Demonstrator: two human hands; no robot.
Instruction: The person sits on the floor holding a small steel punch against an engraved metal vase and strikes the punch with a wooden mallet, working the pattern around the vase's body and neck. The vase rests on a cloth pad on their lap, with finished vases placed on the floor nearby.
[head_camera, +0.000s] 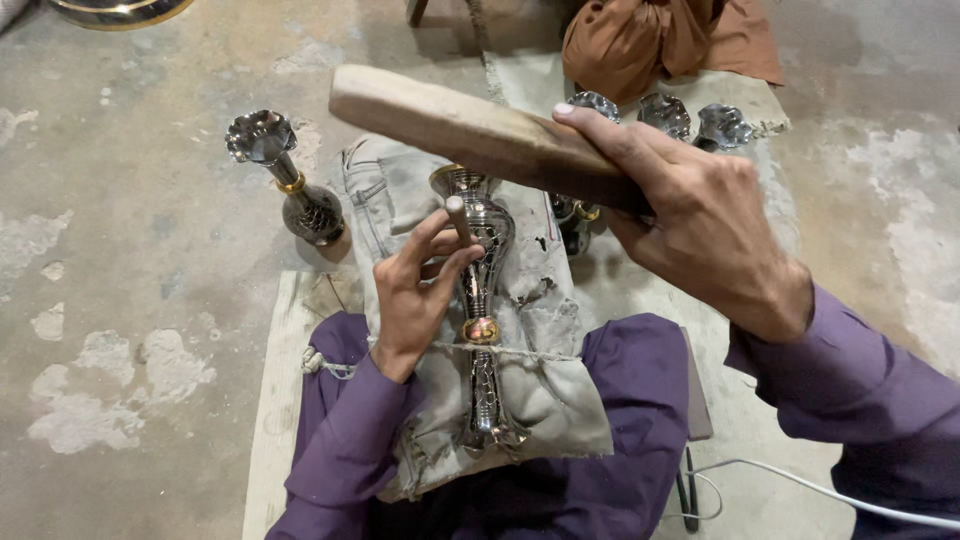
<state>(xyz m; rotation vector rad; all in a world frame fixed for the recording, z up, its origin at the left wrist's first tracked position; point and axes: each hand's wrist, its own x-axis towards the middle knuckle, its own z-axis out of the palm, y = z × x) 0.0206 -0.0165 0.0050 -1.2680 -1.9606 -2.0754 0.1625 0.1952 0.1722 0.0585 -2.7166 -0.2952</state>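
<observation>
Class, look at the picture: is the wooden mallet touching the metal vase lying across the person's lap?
Apart. The head view shows the wooden mallet raised in the right hand, with cloth visible between its underside and the metal vase, which the left hand steadies.

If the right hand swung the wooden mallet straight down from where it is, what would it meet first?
Probably the small punch pinched in the left hand, set against the metal vase lying on the cloth-covered lap. The right hand holds the wooden mallet above it; depth is uncertain.
</observation>
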